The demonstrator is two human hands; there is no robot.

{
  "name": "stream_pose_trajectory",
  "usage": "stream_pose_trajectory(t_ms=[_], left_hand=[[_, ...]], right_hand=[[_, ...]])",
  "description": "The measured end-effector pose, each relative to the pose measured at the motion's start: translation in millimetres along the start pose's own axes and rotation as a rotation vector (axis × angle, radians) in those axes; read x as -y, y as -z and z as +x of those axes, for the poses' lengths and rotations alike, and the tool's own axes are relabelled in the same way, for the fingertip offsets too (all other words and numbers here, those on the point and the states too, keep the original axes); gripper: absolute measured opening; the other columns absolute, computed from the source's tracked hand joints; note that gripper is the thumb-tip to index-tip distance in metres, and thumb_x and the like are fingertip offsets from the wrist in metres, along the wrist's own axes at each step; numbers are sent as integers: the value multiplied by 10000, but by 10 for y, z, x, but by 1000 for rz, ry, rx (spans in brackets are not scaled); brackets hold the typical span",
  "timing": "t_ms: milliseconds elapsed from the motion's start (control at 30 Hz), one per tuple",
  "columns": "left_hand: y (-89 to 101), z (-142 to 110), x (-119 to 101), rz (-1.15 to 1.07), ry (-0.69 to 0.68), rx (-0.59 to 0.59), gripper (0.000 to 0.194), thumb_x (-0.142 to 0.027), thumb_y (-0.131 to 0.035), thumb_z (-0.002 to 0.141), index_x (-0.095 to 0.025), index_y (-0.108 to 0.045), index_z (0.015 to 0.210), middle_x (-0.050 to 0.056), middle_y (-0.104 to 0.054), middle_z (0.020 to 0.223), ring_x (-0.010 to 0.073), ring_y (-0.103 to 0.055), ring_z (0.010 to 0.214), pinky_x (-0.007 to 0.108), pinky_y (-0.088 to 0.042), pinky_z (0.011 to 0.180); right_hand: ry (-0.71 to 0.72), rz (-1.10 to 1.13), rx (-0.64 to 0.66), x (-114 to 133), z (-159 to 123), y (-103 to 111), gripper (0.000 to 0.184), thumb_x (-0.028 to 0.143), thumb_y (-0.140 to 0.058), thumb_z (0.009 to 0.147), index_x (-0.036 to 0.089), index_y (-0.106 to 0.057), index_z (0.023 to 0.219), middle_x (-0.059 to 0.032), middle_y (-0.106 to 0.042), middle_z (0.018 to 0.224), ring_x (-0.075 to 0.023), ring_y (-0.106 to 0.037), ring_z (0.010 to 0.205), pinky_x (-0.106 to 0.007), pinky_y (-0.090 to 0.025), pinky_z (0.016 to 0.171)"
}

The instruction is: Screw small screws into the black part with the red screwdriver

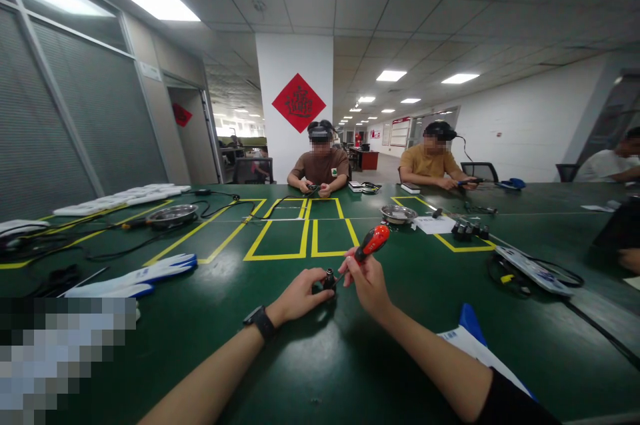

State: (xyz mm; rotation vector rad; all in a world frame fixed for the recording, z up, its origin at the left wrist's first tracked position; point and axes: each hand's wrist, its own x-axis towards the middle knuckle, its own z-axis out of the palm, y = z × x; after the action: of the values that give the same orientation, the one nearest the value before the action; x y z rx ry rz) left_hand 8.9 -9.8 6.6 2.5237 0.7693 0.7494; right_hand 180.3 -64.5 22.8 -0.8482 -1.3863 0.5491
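Observation:
My left hand (306, 293) is closed around a small dark cylindrical part (329, 280) with a metallic top, held upright just over or on the green table (280, 358). In my right hand (369, 281) is a screwdriver (372, 243) with a red and black handle. Its handle points up and to the right, and its shaft slants down toward the dark part. The tip is too small to tell whether it touches the part. A dark watch sits on my left wrist.
White-and-blue gloves (145, 276) lie at the left, another glove (475, 338) by my right forearm. Metal bowls (399, 213), black parts (469, 230) and a power strip (533, 269) with cables stand farther off. Two people with headsets work across the table; others sit at the sides.

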Motion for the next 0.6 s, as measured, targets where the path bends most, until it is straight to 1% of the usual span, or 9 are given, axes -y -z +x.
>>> stream_pose_trajectory(t_ms=[133,233,300,367,433,467,533,600], left_hand=[[-24,-3,34,11,31,-15,204,-358,-562,803,-157,-594,824,24,-595,820,168,-515,781,274,-396,756],[-33,-7,50,9,23,-16,202,-357,-561,805,-159,-591,834,22,-598,830,167,-517,786,274,-395,761],[-36,-9,56,10,26,-20,205,-359,-564,804,-159,-592,837,23,-599,833,167,-518,789,276,-395,766],[-38,-11,60,9,33,-23,209,-361,-567,802,-159,-593,846,26,-602,842,170,-521,799,279,-395,773],[-40,-11,63,8,36,-25,209,-362,-565,803,-160,-593,850,26,-607,849,173,-525,806,280,-394,779],[-40,-11,62,9,38,-28,210,-363,-563,804,-161,-593,849,25,-607,847,173,-526,805,279,-394,778],[-39,-11,57,13,40,-33,211,-365,-562,804,-160,-593,840,22,-606,835,171,-526,794,277,-395,770],[-33,-11,44,14,34,-32,207,-363,-560,806,-160,-594,831,19,-605,827,169,-527,789,275,-395,764]], right_hand=[[12,-10,7,5,-20,0,171,334,-462,884,179,-522,924,5,-607,684,-101,-534,472,-239,-446,504],[33,-37,24,24,-32,15,158,313,-463,881,180,-529,933,4,-604,687,-108,-535,488,-257,-458,537],[81,-82,26,52,-28,24,136,293,-493,862,181,-554,909,-8,-608,712,-132,-568,575,-283,-476,612],[121,-102,46,94,-15,22,108,274,-526,838,188,-579,876,-28,-617,779,-159,-589,693,-306,-478,689],[115,-35,78,139,1,2,104,266,-539,827,201,-577,899,-37,-614,856,-171,-589,778,-316,-476,736],[97,28,87,158,8,-14,131,264,-537,829,210,-559,947,-30,-607,860,-169,-587,787,-319,-476,751],[57,150,93,179,12,-46,229,263,-523,840,231,-494,1064,0,-575,794,-154,-576,741,-321,-478,757],[37,221,77,174,4,-66,320,255,-514,844,247,-429,1153,26,-524,736,-141,-550,691,-314,-477,749]])
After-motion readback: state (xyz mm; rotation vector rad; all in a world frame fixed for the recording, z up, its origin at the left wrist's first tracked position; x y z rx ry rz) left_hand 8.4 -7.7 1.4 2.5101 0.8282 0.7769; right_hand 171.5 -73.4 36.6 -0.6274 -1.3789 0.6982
